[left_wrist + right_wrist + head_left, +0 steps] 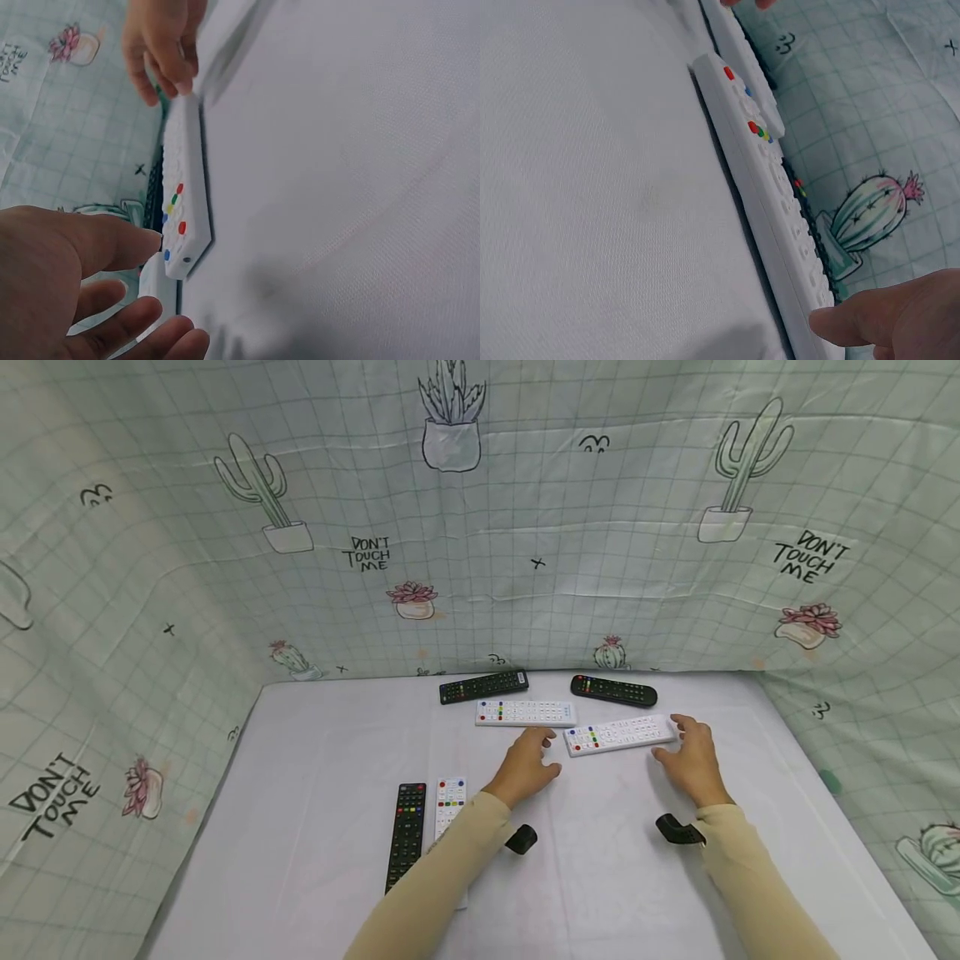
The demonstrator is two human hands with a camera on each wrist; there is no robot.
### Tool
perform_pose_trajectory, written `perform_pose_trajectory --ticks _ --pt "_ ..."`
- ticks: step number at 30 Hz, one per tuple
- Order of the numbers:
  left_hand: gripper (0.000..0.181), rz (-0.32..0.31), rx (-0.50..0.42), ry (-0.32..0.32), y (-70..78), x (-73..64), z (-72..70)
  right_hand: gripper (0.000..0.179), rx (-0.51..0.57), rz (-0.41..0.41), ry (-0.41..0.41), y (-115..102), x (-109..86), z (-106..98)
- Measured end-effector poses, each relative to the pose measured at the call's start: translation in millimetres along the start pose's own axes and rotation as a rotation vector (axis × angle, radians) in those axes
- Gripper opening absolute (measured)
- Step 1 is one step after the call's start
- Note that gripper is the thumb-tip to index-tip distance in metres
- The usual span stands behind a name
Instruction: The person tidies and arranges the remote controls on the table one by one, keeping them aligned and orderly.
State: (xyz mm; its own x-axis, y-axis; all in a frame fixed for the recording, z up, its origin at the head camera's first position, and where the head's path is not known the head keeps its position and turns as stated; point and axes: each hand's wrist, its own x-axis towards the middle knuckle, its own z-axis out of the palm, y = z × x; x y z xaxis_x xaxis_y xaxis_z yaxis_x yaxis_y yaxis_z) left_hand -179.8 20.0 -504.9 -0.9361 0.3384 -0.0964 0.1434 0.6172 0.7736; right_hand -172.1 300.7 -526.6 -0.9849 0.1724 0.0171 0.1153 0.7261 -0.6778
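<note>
A white remote control (618,735) with coloured buttons lies slightly slanted between the two hands. My right hand (692,764) is at its right end, thumb and fingers spread to either side. In the right wrist view the thumb (855,319) overlaps the remote's side; whether it touches cannot be told. My left hand (525,766) hovers near the remote's left end, fingers loosely bent and holding nothing. The left wrist view shows a gap between the left fingers and thumb. Behind lies a second white remote (525,713), just above the left fingertips in the head view.
Two black remotes (483,687) (613,691) lie at the back by the patterned cloth (525,610). Another black remote (407,835) and a white one (451,797) lie side by side at the left, partly hidden by the left sleeve. White cloth (315,827) covers the table.
</note>
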Motion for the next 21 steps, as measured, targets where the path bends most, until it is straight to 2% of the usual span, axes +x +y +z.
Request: perform_pose_trajectory --ticks 6,12,21 --pt "0.057 -0.017 0.019 0.004 0.1 6.5 9.1 0.068 -0.019 0.019 -0.022 5 6.7 -2" --pt "0.061 -0.050 -0.009 -0.019 3.0 12.6 16.1 0.071 -0.046 0.047 -0.105 11 15.4 -3" --pt "0.064 -0.097 -0.064 -0.010 5.6 15.8 24.1 0.074 -0.057 -0.012 -0.171 13 22.7 -7"
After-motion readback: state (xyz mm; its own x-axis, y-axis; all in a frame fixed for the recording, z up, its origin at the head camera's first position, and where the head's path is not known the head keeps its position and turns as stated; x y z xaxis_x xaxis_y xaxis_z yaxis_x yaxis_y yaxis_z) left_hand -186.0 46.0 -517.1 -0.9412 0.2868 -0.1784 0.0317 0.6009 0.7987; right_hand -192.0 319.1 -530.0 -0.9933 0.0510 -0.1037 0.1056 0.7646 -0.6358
